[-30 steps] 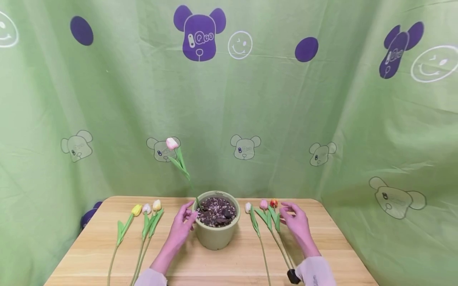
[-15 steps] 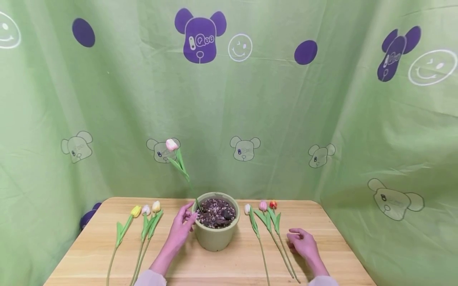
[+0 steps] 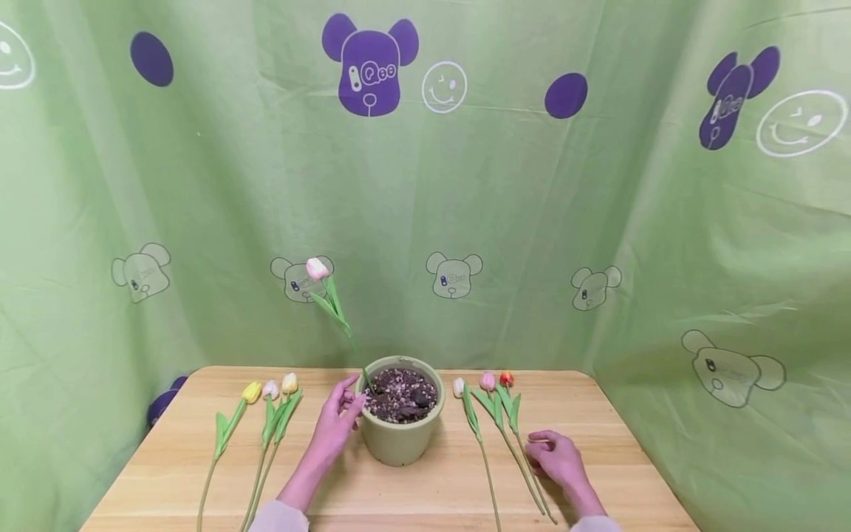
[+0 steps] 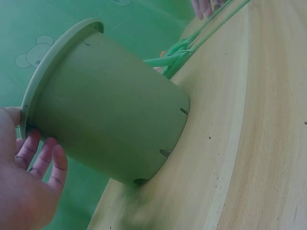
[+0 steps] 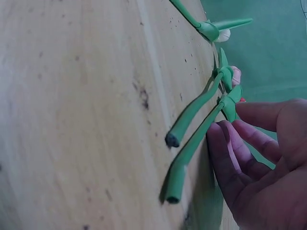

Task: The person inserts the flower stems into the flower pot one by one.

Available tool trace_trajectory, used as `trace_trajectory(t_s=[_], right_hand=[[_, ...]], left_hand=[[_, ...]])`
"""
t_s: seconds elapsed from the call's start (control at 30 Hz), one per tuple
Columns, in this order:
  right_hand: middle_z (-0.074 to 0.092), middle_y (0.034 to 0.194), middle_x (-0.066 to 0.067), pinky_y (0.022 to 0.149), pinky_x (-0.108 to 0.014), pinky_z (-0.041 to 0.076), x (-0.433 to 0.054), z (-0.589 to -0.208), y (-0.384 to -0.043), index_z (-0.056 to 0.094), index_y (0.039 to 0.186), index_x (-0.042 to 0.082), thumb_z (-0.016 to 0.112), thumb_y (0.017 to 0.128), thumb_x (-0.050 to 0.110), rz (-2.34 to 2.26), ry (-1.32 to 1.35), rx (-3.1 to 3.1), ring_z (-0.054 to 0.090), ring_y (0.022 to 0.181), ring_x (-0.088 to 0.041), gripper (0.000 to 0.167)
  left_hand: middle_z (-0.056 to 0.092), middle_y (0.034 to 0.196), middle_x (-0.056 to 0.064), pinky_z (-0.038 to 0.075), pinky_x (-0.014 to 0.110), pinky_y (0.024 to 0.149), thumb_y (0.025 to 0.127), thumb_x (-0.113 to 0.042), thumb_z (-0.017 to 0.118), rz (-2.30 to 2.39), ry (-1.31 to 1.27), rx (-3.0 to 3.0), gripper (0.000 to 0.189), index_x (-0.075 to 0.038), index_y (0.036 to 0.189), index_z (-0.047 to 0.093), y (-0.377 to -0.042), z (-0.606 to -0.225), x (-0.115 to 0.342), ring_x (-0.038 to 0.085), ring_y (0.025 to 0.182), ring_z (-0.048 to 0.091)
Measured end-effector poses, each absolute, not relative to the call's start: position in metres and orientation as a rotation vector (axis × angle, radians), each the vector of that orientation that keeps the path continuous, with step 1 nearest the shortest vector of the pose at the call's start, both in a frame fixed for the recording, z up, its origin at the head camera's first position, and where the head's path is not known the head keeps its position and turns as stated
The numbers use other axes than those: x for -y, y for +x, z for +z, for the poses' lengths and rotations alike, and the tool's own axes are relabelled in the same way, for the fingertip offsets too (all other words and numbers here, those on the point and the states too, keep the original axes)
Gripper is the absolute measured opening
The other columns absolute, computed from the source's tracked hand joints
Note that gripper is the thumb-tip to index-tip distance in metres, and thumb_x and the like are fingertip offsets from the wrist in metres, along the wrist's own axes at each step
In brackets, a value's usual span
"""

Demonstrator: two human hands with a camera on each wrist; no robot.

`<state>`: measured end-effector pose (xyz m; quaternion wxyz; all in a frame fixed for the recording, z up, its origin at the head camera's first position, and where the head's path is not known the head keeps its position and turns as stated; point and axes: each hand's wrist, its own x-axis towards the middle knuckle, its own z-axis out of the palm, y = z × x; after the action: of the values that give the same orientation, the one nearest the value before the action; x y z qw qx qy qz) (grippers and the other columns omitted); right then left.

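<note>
My left hand (image 3: 337, 420) grips the rim of a green flowerpot (image 3: 397, 443), fingers under the lip in the left wrist view. Dark soil (image 3: 392, 391) fills the pot, and a pink-and-white tulip (image 3: 318, 269) stands in it, leaning left. On the right, my right hand (image 3: 558, 459) is low over the table beside the stem of a red tulip (image 3: 507, 379). In the right wrist view its loosely bent fingers (image 5: 225, 158) are right at that green stem (image 5: 192, 143), not wrapped round it. A pink tulip (image 3: 488, 381) and a white tulip (image 3: 459, 387) lie left of it.
Left of the pot, a yellow tulip (image 3: 251, 392), a pale lilac tulip (image 3: 270, 390) and a cream tulip (image 3: 289, 383) lie on the wooden table (image 3: 359, 502). A green printed curtain (image 3: 518, 185) surrounds the table's back and sides.
My right hand has come down from near the red tulip's flower toward the lower stem, then shifted slightly left to it. The left hand stays at the pot's rim.
</note>
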<state>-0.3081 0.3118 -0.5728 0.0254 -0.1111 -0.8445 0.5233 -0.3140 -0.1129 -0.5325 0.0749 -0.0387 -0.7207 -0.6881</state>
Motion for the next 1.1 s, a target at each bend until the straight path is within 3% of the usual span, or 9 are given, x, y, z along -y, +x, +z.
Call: trace_trajectory(t_s=[0.57,1.1], right_hand=[[0.072,0.089,-0.010,0.061,-0.031,0.060,-0.301,-0.572,-0.311,0.067,0.113,-0.008,0.082,0.076,-0.003,1.502,-0.317,2.694,0.066,0.070,-0.018,0.040],[0.070,0.090,-0.016,0.059,-0.032,0.061,-0.303,-0.568,-0.313,0.068,0.108,-0.010,0.074,0.080,-0.005,1.599,-0.398,2.688,0.065,0.070,-0.022,0.030]], left_hand=[[0.059,0.108,0.008,0.056,0.026,0.072,0.104,-0.018,0.061,-2.061,-0.107,2.168,0.054,-0.012,0.155,0.044,-0.315,-0.532,0.113,0.019,0.091,0.057],[0.059,0.110,0.009,0.056,0.027,0.073,0.103,-0.018,0.062,-2.089,-0.114,2.151,0.055,-0.013,0.155,0.044,-0.313,-0.530,0.113,0.021,0.093,0.058]])
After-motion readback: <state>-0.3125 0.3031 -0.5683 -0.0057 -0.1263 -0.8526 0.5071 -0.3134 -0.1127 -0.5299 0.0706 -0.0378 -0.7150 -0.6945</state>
